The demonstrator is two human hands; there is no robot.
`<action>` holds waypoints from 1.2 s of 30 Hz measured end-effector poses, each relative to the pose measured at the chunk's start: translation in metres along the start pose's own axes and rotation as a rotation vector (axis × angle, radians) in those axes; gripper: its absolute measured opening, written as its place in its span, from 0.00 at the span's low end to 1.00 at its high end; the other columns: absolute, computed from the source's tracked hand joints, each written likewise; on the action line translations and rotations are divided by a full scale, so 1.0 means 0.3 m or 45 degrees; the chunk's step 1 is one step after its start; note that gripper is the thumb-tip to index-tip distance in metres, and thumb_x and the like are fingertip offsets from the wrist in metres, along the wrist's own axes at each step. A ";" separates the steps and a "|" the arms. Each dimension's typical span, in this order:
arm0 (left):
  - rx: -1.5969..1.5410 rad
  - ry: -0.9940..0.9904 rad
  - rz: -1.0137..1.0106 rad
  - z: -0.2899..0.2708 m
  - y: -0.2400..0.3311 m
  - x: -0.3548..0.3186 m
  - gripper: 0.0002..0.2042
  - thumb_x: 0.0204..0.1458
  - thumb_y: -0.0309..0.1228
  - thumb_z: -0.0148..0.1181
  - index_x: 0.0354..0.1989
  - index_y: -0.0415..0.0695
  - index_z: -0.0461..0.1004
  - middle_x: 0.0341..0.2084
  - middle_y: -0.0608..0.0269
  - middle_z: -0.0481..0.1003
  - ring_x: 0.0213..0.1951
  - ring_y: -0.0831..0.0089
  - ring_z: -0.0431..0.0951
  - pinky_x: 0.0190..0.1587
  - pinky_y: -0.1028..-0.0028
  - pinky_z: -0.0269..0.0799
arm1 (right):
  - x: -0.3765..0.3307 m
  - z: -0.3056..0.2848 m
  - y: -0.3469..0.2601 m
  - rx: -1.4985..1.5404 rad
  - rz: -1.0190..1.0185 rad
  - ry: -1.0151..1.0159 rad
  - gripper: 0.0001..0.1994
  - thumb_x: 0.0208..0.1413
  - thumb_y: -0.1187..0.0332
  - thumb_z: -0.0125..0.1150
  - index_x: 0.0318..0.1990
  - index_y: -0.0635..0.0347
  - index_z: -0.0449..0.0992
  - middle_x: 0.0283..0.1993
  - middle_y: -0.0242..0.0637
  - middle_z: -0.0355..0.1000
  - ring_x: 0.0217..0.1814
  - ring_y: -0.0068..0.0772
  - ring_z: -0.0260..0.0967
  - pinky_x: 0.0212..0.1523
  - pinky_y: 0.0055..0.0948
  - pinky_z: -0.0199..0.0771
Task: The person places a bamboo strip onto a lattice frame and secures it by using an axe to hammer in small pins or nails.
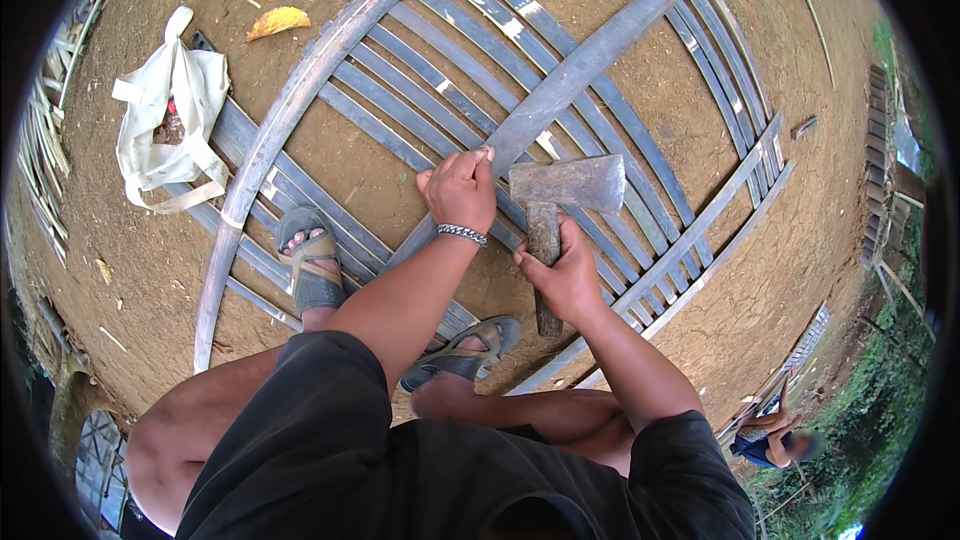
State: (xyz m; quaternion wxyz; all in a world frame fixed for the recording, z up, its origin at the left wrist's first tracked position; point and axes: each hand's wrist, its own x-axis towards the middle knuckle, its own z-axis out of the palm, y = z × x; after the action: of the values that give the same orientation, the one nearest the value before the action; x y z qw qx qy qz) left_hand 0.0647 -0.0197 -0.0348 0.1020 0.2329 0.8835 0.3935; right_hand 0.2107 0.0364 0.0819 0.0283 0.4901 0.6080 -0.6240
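My left hand (462, 192), with a chain bracelet at its wrist, is closed on a thick grey bamboo crosspiece (590, 55). The crosspiece slants over a row of narrow dark bamboo slats (430, 105) lying on the ground. In my right hand (570, 278) is a hatchet, gripped by its short wooden handle (544, 240). Its wide, worn metal head (575, 183) is raised over the slats, just right of my left hand. My left fingers hide the part of the crosspiece under them.
A long curved pole (290, 125) crosses the slats on the left, and paired rails (690, 245) cross them on the right. A whitish bag (175, 110) and a yellow leaf (278, 22) lie on bare earth. My sandalled feet straddle the slats. Another person (770, 440) is at lower right.
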 end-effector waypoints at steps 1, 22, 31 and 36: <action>-0.023 0.010 -0.014 0.003 -0.001 0.000 0.06 0.58 0.36 0.66 0.31 0.52 0.84 0.26 0.68 0.80 0.33 0.67 0.79 0.46 0.65 0.59 | -0.007 0.002 -0.006 -0.024 0.005 0.001 0.25 0.54 0.72 0.72 0.59 0.65 0.70 0.43 0.37 0.78 0.46 0.25 0.75 0.54 0.30 0.74; 0.042 -0.015 0.111 -0.006 -0.012 -0.001 0.06 0.58 0.34 0.65 0.29 0.50 0.82 0.24 0.67 0.78 0.31 0.65 0.78 0.42 0.64 0.60 | 0.032 -0.019 0.052 0.099 0.075 0.058 0.25 0.53 0.72 0.72 0.58 0.66 0.71 0.46 0.38 0.77 0.48 0.27 0.73 0.55 0.30 0.73; 0.053 -0.041 0.163 -0.009 -0.028 0.000 0.06 0.58 0.33 0.64 0.29 0.51 0.81 0.24 0.66 0.77 0.31 0.64 0.78 0.43 0.62 0.58 | 0.042 -0.018 0.043 0.062 0.079 0.032 0.25 0.53 0.72 0.72 0.57 0.65 0.71 0.45 0.37 0.77 0.47 0.27 0.73 0.54 0.30 0.73; 0.075 -0.071 0.180 -0.020 -0.023 0.000 0.05 0.57 0.32 0.65 0.29 0.50 0.80 0.25 0.66 0.78 0.32 0.63 0.79 0.43 0.62 0.59 | 0.058 -0.025 0.038 0.069 0.077 0.023 0.24 0.53 0.73 0.72 0.57 0.64 0.71 0.42 0.35 0.76 0.44 0.25 0.72 0.52 0.29 0.73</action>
State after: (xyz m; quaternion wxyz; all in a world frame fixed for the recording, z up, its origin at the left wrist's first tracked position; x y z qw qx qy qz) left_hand 0.0603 -0.0275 -0.0359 0.0915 0.3086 0.8728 0.3668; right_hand 0.2131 0.0491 0.0640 0.0282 0.5144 0.5761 -0.6346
